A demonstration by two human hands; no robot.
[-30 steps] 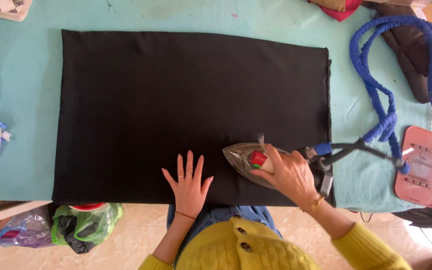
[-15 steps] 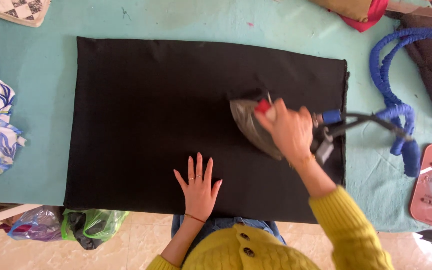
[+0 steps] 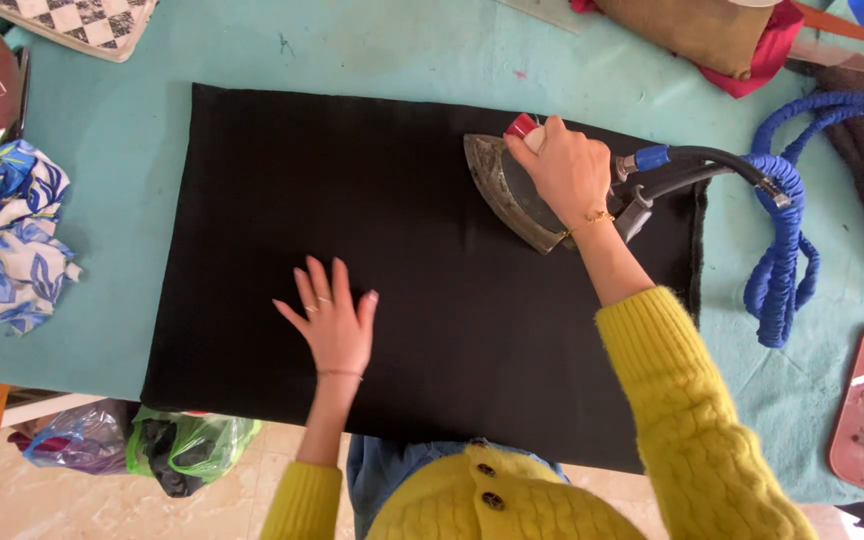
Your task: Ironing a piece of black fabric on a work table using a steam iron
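Gripping the iron [image 3: 507, 190] at the cloth's [image 3: 352, 200] two o'clock, the right hand [image 3: 567, 170] is closed on its handle; the left hand [image 3: 332, 320] lies flat, fingers spread, at six o'clock.

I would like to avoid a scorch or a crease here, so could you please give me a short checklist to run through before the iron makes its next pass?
1. Right hand grips the iron: ok.
2. Left hand flat on the black fabric, apart from the iron: ok.
3. Fabric flat ahead of the iron: ok.
4. Blue hose off the fabric: ok.
5. Iron heat: cannot tell.
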